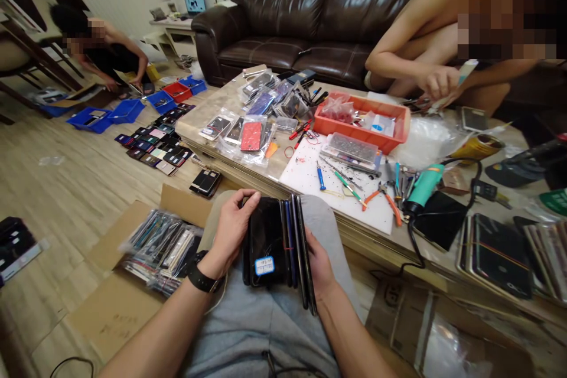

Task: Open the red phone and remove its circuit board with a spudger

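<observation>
Above my lap I hold a stack of dark smartphones (268, 227) between both hands. The front one faces up toward me and bears a small blue-edged sticker (264, 266) with handwriting. Several more stand on edge at the right of the stack, with a thin red band across some of them. My left hand (233, 221) is closed on the left side, its thumb over the top edge. From the right, my right hand (319, 260) grips the outermost phones; most of its fingers are hidden behind them.
A cardboard box (106, 233) of bagged phones sits open on the floor at left. The low table (199, 124) carries an orange bin (390, 144), pliers (383, 204), a green heat gun (423, 189) and banded phones (500, 254). Two people work nearby, beside blue bins (126, 111) and the sofa (283, 15).
</observation>
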`<act>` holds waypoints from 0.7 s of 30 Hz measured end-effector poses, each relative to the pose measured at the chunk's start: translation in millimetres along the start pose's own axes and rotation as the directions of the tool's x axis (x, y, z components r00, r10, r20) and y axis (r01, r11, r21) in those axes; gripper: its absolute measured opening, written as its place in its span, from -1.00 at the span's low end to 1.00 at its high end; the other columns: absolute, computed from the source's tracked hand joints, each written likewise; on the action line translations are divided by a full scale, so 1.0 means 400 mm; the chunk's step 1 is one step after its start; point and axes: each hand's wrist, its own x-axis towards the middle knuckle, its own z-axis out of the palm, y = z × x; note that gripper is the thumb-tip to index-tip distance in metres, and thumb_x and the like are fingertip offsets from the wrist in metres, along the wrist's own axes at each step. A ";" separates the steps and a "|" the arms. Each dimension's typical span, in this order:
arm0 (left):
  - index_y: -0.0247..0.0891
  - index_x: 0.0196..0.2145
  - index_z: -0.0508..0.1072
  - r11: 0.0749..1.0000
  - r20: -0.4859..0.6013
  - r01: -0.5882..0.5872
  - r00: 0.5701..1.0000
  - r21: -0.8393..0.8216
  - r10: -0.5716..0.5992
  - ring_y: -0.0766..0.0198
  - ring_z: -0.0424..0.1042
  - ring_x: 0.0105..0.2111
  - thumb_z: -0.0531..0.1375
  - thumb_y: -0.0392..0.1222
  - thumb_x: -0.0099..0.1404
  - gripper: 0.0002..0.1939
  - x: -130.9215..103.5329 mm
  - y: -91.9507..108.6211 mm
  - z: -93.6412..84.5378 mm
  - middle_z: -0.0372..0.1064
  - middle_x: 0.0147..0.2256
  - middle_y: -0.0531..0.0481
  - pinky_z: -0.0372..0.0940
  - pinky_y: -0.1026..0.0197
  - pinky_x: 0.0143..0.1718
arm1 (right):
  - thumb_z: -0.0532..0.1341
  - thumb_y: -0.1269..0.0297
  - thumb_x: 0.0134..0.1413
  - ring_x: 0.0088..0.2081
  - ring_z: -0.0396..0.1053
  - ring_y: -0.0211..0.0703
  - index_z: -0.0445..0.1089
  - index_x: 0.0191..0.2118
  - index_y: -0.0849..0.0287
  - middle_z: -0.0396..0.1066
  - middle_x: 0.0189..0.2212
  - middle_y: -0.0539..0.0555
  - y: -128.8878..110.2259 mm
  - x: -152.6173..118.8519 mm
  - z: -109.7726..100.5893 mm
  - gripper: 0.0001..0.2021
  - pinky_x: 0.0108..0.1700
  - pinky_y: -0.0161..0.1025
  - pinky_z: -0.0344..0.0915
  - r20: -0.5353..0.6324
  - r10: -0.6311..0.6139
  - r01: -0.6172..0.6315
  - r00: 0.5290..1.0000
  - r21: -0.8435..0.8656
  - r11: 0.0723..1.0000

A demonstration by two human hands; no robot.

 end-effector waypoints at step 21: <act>-0.16 -0.02 0.48 0.999 0.093 0.015 0.995 0.048 -0.020 0.03 0.46 0.00 0.29 0.01 0.25 -0.63 -0.033 -0.003 0.005 0.52 -0.05 -0.07 0.30 0.03 0.08 | 0.45 0.01 -0.03 -0.27 0.62 0.09 0.62 -0.18 0.22 0.66 -0.37 0.11 0.011 0.004 0.001 -0.61 -0.16 -0.07 0.56 0.082 0.072 -0.068 0.994 -0.043 0.997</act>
